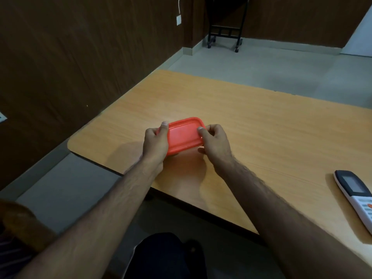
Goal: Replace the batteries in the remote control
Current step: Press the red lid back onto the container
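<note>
remote control (356,198) | flat, long axis near-far (screen end far) | untouched

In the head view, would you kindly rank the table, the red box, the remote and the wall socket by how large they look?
1. Table
2. Red box and remote: unsure, since the remote lies nearer and is cut off by the frame
3. Wall socket, though farthest away

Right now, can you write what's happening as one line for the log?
left hand grips orange box | right hand grips its other end | lid on | remote control untouched on table
</note>
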